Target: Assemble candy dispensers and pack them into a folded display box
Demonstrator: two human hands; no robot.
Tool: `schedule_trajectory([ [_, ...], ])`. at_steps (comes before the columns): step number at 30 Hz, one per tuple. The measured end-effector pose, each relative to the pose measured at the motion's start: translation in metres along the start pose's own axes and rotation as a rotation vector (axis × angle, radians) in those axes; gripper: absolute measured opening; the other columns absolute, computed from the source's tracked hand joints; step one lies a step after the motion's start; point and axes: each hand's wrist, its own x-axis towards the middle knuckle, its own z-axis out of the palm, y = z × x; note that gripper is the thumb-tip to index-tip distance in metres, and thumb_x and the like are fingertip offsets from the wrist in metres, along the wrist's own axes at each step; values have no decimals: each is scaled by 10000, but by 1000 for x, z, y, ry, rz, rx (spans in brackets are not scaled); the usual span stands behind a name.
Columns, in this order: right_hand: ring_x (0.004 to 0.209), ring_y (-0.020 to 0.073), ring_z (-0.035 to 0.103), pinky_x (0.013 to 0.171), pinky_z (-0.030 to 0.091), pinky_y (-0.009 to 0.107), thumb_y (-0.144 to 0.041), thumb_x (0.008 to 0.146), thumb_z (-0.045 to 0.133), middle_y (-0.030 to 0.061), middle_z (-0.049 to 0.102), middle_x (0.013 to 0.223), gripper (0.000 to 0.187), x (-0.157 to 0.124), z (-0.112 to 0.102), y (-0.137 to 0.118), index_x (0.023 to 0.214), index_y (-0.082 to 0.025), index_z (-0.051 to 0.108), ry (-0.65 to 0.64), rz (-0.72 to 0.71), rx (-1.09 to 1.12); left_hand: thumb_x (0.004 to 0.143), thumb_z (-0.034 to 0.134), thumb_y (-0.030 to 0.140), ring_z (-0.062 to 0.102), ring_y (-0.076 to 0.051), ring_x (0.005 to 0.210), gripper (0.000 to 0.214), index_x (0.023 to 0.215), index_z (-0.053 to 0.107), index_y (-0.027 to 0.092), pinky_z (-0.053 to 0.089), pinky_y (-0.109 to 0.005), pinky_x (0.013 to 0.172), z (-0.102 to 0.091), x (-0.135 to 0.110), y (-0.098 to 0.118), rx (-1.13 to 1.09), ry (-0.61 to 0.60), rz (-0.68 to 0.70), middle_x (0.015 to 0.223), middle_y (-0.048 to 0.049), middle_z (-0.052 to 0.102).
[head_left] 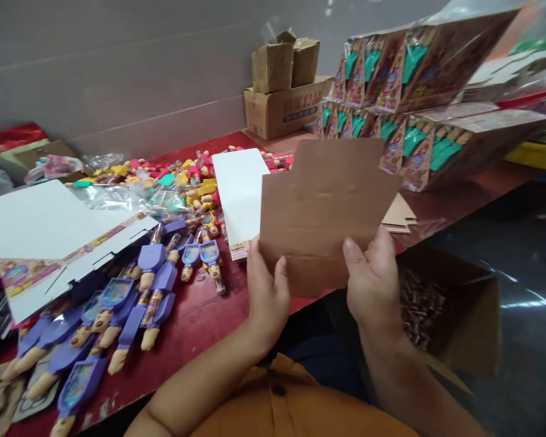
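Left fingers: curled on the lower-left edge of the flat brown cardboard blank, pinching it.
Right fingers: thumb pressed on the blank's near face, others hidden behind it; pinching the lower-right edge.
Hands: left hand and right hand hold the blank up, apart, at the worktop's edge.
Blank: tilted, notched sides, clear of the worktop.
Worktop: red-topped, just under the blank.
Left side: purple plastic toy dispensers with tan handles, and a white card sheet just beyond the left hand.
Right side: open brown carton on the floor below the right hand, holding small dark wrapped items.
Far end: printed display boxes with teal panels.
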Motion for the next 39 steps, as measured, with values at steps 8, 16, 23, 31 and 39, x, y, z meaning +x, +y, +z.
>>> schedule_trajectory([
  [8, 878, 205, 619, 771, 536, 382, -383, 723, 646, 87, 619, 997, 438, -19, 39, -13, 1074, -181, 479, -98, 410, 568, 700, 655, 368, 578, -233, 977, 442, 1043, 492, 142, 473, -357, 850, -23, 14, 7, -370, -528, -257, 1063, -109, 601],
  [16, 1066, 224, 535, 814, 515, 402, -541, 859, 297, 114, 551, 1108, 500, -22, 44, -5, 1200, -191, 403, 283, 108, 416, 777, 544, 470, 480, -218, 1129, 568, 1205, 317, 174, 410, -366, 945, -44, 0, -13, -182, -87, -341, 1223, -141, 462],
  [23, 900, 182, 580, 806, 511, 360, -338, 784, 589, 50, 563, 953, 297, -33, 21, 23, 1026, -232, 453, 89, 89, 145, 676, 668, 476, 524, -173, 967, 489, 952, 388, 186, 442, -294, 831, -72, 17, -7, -217, 270, -244, 990, -48, 520],
  [31, 1124, 226, 490, 970, 394, 436, -479, 761, 576, 119, 485, 1194, 546, 48, 2, -4, 1172, -189, 364, 11, -152, 30, 614, 736, 436, 559, -119, 791, 514, 947, 437, 182, 460, -228, 724, -66, 37, -7, -246, 228, -4, 855, 6, 543],
  [39, 1015, 200, 564, 800, 488, 353, -694, 826, 119, 78, 598, 1010, 730, 117, 63, 47, 1036, -140, 545, -108, -98, 211, 704, 573, 595, 586, -150, 738, 440, 831, 576, 174, 480, -276, 700, -38, 133, -23, -393, 133, 265, 767, -19, 570],
])
